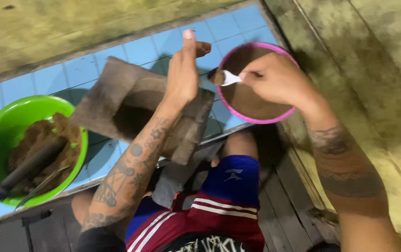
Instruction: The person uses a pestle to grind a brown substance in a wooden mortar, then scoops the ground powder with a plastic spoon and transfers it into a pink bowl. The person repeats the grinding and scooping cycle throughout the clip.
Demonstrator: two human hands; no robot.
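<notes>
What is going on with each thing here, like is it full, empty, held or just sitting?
Pink bowl: partly full of brown powder.
White spoon: held, loaded with brown stuff.
Right hand: gripping the spoon.
Left hand: open, fingers stretched out, holding nothing.
Green bowl: holds a brown lump and dark utensils.
Stone slab: lying flat, bare.

Honestly no packages, labels, signs or screens anywhere in this shot. Closest thing is the print on the person's clothes: a small light emblem on the blue part of the shorts point(232, 176) at about 6 o'clock, and pale lettering on the dark shirt hem point(205, 244) right at the bottom edge, also 6 o'clock.
</notes>
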